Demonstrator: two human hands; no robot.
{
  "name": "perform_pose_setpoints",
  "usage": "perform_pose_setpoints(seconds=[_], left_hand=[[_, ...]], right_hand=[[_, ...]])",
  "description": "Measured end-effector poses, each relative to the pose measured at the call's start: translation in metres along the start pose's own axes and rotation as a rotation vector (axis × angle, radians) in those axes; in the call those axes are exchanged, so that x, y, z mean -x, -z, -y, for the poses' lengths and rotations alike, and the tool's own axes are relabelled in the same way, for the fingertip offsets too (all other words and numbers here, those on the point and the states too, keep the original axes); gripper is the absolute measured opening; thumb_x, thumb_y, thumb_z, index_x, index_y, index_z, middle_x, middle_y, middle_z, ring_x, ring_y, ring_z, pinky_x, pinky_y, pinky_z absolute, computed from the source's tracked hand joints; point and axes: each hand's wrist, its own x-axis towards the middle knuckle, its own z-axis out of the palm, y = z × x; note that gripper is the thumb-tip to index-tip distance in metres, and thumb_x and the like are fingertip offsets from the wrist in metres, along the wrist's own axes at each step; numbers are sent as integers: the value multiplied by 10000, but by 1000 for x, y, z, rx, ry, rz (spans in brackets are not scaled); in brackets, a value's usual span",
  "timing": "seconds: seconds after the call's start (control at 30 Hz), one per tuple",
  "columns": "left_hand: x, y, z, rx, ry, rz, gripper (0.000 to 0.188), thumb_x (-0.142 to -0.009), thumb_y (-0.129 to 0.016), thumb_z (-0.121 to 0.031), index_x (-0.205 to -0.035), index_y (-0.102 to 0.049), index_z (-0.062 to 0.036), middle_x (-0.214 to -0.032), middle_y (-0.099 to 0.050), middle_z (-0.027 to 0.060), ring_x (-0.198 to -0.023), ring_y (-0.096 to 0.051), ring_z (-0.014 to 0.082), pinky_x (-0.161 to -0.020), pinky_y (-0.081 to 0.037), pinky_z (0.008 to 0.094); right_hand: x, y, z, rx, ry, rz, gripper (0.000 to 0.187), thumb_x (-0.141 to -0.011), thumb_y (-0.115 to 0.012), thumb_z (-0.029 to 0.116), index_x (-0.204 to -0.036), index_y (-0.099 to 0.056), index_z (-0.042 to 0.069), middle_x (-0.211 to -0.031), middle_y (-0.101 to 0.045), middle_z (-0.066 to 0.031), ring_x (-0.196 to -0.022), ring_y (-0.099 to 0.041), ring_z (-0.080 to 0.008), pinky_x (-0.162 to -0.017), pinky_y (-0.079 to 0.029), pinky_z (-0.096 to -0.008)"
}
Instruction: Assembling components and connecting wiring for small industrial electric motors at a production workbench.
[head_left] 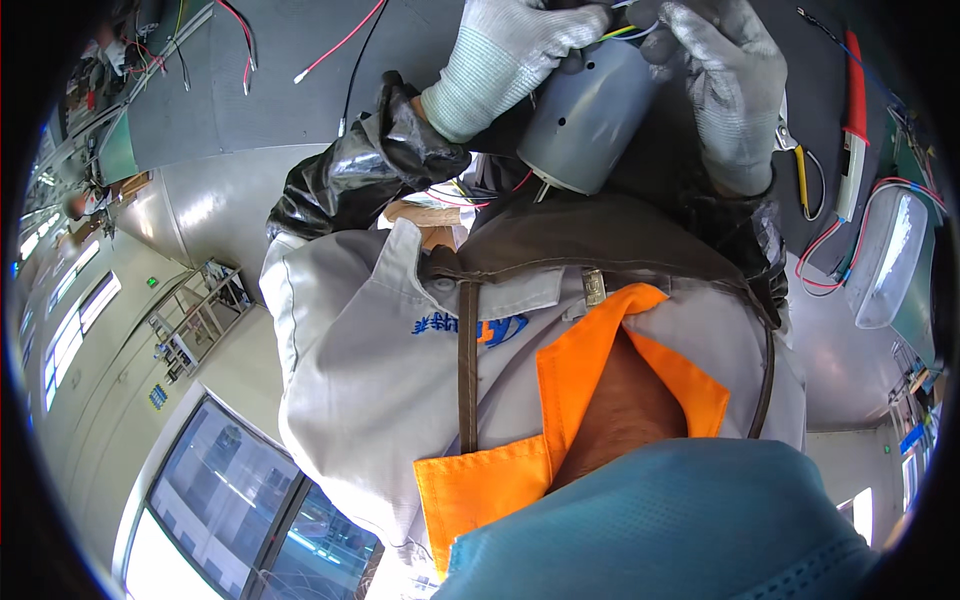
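Observation:
A grey cylindrical motor is tilted at the near edge of the dark work surface, its thin metal shaft toward my chest. Thin wires, one yellow-green and one pale blue, run over the motor's far end between my hands. My left hand, in a whitish knit glove with grey fingertips, is closed by the wires, its fingers pinching at them. On the other side my right hand, gloved alike, has thumb and fingers bent together around the pale wire. The top picture edge cuts off part of both hands.
Loose red and black wires lie on the dark mat at left. To the right are a red-and-white handled tool, a yellow-handled hand tool and a translucent plastic tray with red and blue wires beside it.

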Motion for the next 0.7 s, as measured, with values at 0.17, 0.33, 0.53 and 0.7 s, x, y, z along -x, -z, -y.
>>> perform_pose_setpoints(seconds=[0.17, 0.33, 0.53, 0.7], left_hand=[[-17, -19, 10, 50, -14, 34, 114, -945, -688, 44, -1059, -678, 44, -844, -643, -16, -662, -529, 8, -586, -418, 164], [-25, -30, 16, -7, -68, 59, 116, -949, -681, 52, -1064, -686, 50, -866, -644, -15, -708, -554, 19, -640, -452, 168], [-19, -37, 2, -392, -193, 9, 132, -955, -671, 17, -1079, -688, 57, -895, -665, -4, -798, -595, 31, -707, -494, 190], [-12, -29, -1, -414, -235, -16, 234, -941, -675, 11, -1169, -645, 51, -907, -678, 9, -781, -602, 34, -701, -496, 190]], right_hand=[[-21, 36, 19, 62, -247, 298, 487, -920, -666, 70, -1370, -562, -83, -854, -720, -95, -584, -627, -109, -506, -489, -233], [-38, 34, 42, 163, -390, 438, 385, -906, -663, 73, -1251, -649, -96, -810, -708, -84, -539, -604, -100, -483, -467, -222], [-23, 27, 33, 416, -309, 170, 286, -911, -674, 82, -1146, -706, -78, -814, -719, -85, -621, -660, -132, -543, -503, -257], [-15, 23, 38, 1080, 318, 156, 106, -897, -670, 38, -893, -732, -48, -805, -702, -44, -775, -662, -133, -686, -508, -294]])
